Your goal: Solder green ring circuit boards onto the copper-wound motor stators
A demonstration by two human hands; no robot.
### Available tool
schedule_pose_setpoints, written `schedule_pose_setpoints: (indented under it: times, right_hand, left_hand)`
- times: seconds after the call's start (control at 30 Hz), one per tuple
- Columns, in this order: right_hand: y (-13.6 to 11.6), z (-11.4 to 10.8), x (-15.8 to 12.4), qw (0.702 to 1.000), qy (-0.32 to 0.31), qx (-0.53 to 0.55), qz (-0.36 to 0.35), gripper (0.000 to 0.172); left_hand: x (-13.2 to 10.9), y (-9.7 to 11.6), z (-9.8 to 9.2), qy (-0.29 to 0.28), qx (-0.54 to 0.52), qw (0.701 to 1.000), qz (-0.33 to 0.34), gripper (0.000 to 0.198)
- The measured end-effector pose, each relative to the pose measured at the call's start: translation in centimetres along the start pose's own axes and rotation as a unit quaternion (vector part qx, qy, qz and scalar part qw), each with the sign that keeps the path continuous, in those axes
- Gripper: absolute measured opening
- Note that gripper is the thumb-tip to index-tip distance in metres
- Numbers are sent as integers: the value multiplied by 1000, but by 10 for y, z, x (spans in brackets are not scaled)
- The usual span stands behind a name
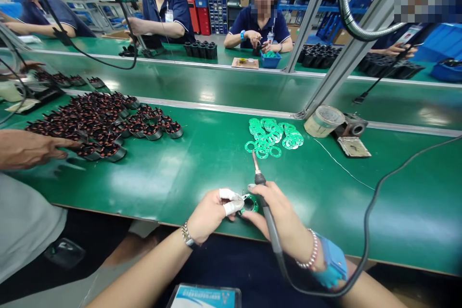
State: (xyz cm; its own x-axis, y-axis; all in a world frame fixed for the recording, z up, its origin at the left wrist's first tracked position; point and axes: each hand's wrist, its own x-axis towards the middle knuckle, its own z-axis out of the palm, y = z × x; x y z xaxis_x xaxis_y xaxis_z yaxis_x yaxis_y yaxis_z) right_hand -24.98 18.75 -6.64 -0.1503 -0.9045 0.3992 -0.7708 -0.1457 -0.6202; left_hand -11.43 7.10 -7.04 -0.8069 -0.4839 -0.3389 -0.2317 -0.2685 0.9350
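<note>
Near the front edge of the green table, my left hand (207, 216) pinches a motor stator with a green ring-shaped circuit board (254, 199) on top. White covers wrap its thumb and finger. My right hand (283, 214) is closed around a soldering iron (271, 228), its tip pointing up and away towards the loose boards. The right thumb reaches to the side of the stator, whose underside is mostly hidden by the fingers. Beyond the iron's tip lies a pile of green ring boards (265, 132).
Many wound stators (104, 120) crowd the left, where another person's hand (32, 149) reaches in. At right stand a round tub (324, 121) and a soldering iron stand (352, 130). The iron's black cable (366, 231) loops across the right side. Co-workers sit behind a metal-framed divider (209, 106).
</note>
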Motion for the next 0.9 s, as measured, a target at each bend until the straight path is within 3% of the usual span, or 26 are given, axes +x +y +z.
schedule_pose_setpoints:
  times: [0.17,0.37,0.63,0.9]
  right_hand:
    - [-2,-7,25,996,-42,58,-61,19]
    - [-4,-6,36,988,-120,13,-95,22]
    - [7,4,20,994,-72,43,-63,30]
    - [13,15,9,996,2,51,-77,20]
  left_hand:
    - [2,3,-2,0,62,998,32,19]
    - [0,5,1,22,100,991,81,17]
    - [-3,-4,-2,42,18,998,50,11]
    - [-3,-8,0,80,-60,995,-7,18]
